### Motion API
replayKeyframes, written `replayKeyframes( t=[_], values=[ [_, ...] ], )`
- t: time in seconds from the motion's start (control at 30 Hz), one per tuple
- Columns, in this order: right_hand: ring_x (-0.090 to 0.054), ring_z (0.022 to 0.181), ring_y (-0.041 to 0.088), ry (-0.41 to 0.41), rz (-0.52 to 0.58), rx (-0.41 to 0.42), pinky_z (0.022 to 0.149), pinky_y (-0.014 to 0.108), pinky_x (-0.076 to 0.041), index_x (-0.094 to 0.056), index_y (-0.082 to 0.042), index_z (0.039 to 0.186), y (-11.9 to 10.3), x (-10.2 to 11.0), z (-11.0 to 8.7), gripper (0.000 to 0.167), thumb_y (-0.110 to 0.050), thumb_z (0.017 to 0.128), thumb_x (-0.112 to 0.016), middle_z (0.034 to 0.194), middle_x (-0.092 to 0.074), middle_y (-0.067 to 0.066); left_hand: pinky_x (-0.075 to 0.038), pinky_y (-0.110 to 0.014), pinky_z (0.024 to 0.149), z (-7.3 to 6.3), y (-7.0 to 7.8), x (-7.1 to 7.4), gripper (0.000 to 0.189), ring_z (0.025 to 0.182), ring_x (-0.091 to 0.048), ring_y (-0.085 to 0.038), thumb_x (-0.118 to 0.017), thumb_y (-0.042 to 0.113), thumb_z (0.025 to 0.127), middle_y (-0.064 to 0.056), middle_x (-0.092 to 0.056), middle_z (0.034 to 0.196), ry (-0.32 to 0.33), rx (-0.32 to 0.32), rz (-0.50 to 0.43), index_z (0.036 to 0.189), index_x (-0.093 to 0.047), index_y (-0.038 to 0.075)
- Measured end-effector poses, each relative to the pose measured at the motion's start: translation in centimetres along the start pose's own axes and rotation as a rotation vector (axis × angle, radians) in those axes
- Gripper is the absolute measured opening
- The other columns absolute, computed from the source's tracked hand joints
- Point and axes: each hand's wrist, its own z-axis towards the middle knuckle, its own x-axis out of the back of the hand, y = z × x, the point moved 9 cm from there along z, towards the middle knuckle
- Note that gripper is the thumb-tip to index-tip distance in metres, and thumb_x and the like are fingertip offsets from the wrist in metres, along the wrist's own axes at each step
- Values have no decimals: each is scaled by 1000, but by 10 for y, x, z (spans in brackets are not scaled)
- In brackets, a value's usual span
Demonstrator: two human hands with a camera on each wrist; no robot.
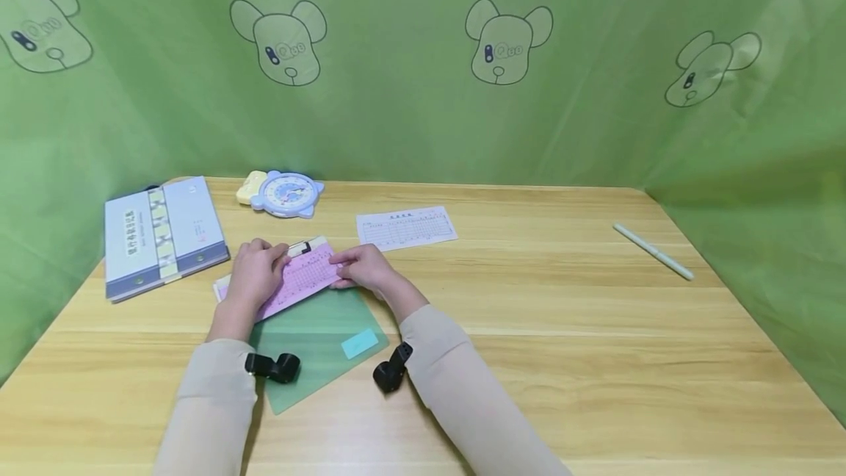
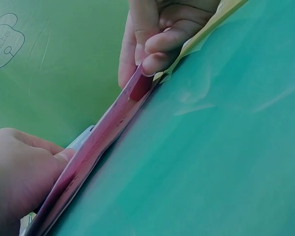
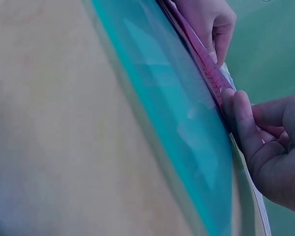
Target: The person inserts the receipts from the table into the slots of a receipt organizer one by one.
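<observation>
A pink printed form (image 1: 307,272) lies tilted over a green translucent folder (image 1: 313,344) with a blue label. White paper edges show behind the form, and a black-and-white clip (image 1: 301,248) sits at its upper edge. My left hand (image 1: 254,278) holds the form at its left part, thumb beside the clip. With thumb and fingers my right hand (image 1: 363,268) pinches the form's right end. In the right wrist view, the right hand (image 3: 270,142) pinches the edge of the pink form (image 3: 209,71), raised along the folder (image 3: 167,108). Some fingers of the left hand are hidden.
Left of the hands lies a thick white-and-blue ledger (image 1: 165,237). Behind them is a blue toy clock (image 1: 288,194). A white printed form (image 1: 406,228) lies behind the right hand, and a pale pen (image 1: 653,250) at the far right. Green curtain (image 1: 410,94) surrounds the table.
</observation>
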Motion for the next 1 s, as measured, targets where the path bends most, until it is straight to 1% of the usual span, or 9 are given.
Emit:
replayKeyframes(
  t=[0.23, 0.53, 0.7, 0.83, 1.0],
  values=[
    [-60, 59, 20, -1, -20, 18, 59, 25, -49, -57, 8, 106, -5, -3, 5, 30, 15, 79, -47, 79, -55, 16, -32, -44, 78, 0, 0, 1, 28, 85, -42, -35, -53, 13, 84, -22, -50, 93, 10, -14, 4, 108, -58, -1],
    [-58, 59, 19, 17, -53, 16, 58, 25, -49, -58, 5, 105, -6, -3, 11, 30, 15, 78, -48, 80, -55, 14, -32, -44, 76, 1, 0, 2, 27, 84, -43, -35, -54, 14, 84, -22, -51, 92, 22, -15, 13, 106, -59, 0],
    [-57, 57, 18, 29, -56, 14, 58, 25, -49, -58, 4, 105, -7, -2, 11, 30, 14, 78, -48, 80, -55, 14, -32, -44, 77, 1, -1, 1, 28, 85, -42, -34, -54, 14, 84, -22, -51, 93, 11, -3, 11, 108, -58, -1],
    [-57, 57, 17, 28, -44, 18, 58, 25, -49, -58, 3, 106, -7, -2, 11, 30, 13, 79, -49, 80, -55, 13, -32, -44, 78, 1, -1, 1, 29, 86, -42, -35, -54, 14, 85, -22, -50, 94, 1, 2, 8, 109, -58, -1],
    [-59, 59, 18, 15, 12, 26, 59, 26, -49, -58, 3, 106, -4, -1, 8, 29, 12, 79, -51, 81, -58, 13, -31, -45, 79, 1, -3, 0, 30, 87, -42, -34, -54, 15, 85, -22, -50, 95, -4, 17, -6, 110, -57, -1]
  ],
)
